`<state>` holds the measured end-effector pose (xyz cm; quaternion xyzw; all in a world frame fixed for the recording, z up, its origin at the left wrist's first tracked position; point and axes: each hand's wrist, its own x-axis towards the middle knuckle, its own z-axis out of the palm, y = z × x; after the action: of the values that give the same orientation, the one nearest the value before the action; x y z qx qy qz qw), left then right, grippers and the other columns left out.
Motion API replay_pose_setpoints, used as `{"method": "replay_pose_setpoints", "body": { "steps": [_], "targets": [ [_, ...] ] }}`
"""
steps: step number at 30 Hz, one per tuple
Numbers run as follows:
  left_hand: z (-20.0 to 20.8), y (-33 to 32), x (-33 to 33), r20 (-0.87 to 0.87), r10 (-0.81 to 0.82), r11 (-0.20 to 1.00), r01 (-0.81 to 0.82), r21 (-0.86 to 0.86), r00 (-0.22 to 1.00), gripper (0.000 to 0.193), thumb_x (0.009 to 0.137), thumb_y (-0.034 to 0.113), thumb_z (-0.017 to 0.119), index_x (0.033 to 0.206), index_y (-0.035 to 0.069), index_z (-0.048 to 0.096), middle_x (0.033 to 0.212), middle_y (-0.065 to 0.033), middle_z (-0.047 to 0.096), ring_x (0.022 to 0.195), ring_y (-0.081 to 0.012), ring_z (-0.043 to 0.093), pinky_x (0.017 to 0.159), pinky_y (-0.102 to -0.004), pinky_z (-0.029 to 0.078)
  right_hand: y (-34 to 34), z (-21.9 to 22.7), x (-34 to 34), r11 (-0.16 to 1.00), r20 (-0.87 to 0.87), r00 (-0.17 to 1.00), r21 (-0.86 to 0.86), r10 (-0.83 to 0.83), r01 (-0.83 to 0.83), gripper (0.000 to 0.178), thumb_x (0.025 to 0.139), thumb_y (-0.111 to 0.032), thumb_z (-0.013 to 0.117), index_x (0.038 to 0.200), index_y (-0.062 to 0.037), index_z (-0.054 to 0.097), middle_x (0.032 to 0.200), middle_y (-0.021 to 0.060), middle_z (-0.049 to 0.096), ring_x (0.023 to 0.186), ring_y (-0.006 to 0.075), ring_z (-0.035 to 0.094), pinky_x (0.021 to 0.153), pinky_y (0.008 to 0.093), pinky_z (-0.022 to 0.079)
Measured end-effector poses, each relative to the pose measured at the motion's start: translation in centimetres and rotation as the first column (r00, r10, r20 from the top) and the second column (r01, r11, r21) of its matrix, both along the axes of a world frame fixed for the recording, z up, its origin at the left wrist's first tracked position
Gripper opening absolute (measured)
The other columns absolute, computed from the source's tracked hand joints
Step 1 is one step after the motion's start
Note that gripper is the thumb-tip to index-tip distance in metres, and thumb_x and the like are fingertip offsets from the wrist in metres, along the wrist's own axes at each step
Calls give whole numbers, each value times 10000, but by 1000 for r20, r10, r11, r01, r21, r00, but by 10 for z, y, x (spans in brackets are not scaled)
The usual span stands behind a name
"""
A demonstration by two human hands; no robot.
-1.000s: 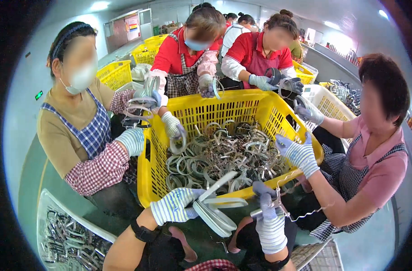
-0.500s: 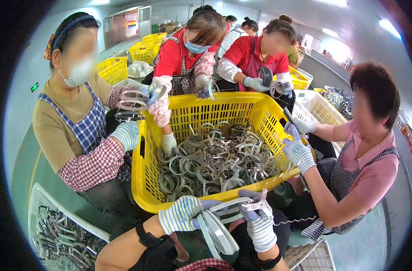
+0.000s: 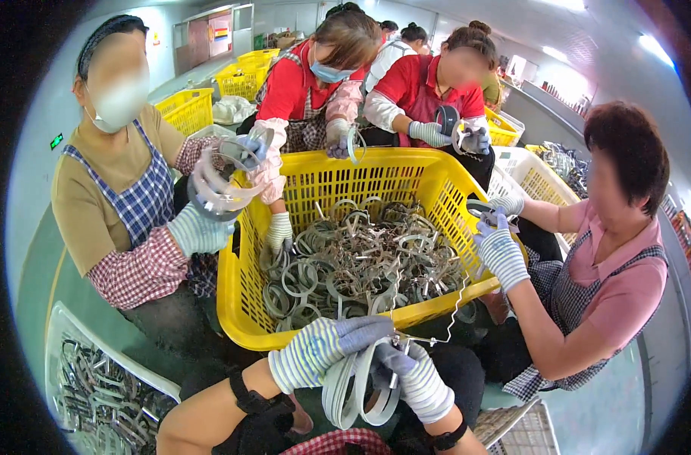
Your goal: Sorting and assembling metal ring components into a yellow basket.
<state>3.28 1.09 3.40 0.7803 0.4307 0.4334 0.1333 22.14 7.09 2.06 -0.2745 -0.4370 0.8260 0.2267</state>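
Observation:
Low in the head view, my gloved left hand (image 3: 311, 353) is closed round a bunch of pale grey ring-shaped bands (image 3: 338, 398) that hang below its fingers. My right hand (image 3: 421, 383), also in a striped glove, grips another pale band (image 3: 381, 413) by a small shiny metal fitting (image 3: 393, 379). The two hands nearly touch at the fingertips. Thin bent wires (image 3: 453, 322) stick up from between them, and what they fasten to is hidden. Just beyond my hands is a yellow slotted basket (image 3: 243, 337) heaped with similar bands and metal bits (image 3: 360, 265).
Co-workers sit round the basket; one gloved hand (image 3: 280, 232) reaches into it. At left a person holds several bands (image 3: 220, 186); at right another works on a dark band (image 3: 482, 206). A white crate (image 3: 163, 383) of metal parts stands at lower left, another (image 3: 531, 432) at lower right.
My right hand has come down and left, and the metal fitting with it. The bands in my left hand now hang lower and face more toward me. Bent wires stand up above my hands.

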Motion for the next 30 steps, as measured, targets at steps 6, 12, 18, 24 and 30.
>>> {"method": "replay_pose_setpoints", "body": {
  "steps": [6, 12, 18, 24, 30],
  "targets": [
    [1, -10, -1, -138, 205, 978, -196, 76, 969, 446, 659, 114, 721, 1094, 140, 627, 974, -128, 652, 769, -311, 655, 662, -347, 537, -3, -12, -11, 991, 87, 995, 129, -41, 29, 182, 902, -179, 565, 1044, -68, 588, 789, -33, 575, 623, 60, 512, 549, 208, 419],
    [20, -7, -2, -126, 411, 883, -360, 301, 903, 223, 637, 121, 701, 838, 131, 605, 879, -79, 638, 705, -269, 632, 600, -353, 504, 6, -24, -13, 850, -11, 970, 479, -243, 219, 206, 890, -181, 582, 1026, -40, 648, 903, 17, 637, 771, 73, 552, 775, 213, 432],
    [-11, 3, -14, -139, 426, 889, -386, 244, 894, 275, 624, 109, 682, 868, 72, 560, 968, -110, 625, 848, -303, 615, 721, -391, 499, 7, -18, -2, 920, -25, 984, 352, -176, 173, 275, 879, -252, 603, 1005, -15, 661, 885, 45, 660, 730, 100, 593, 638, 227, 462],
    [-6, -5, -11, -366, 402, 910, -409, 63, 839, 403, 775, 152, 499, 1169, 105, 570, 855, -120, 641, 761, -300, 630, 662, -392, 515, 6, -22, 7, 972, 5, 993, 200, 122, -120, 273, 875, -239, 610, 1045, -27, 627, 835, 30, 656, 644, 119, 602, 581, 266, 477],
    [-9, -8, -18, -455, 363, 921, -386, 43, 813, 429, 764, 143, 518, 1190, 110, 550, 782, -113, 637, 678, -286, 628, 582, -379, 509, 10, -22, 7, 733, 150, 987, 665, 57, -143, 293, 849, -280, 620, 981, -18, 619, 764, 61, 638, 616, 137, 604, 567, 251, 473]
  ]
}}
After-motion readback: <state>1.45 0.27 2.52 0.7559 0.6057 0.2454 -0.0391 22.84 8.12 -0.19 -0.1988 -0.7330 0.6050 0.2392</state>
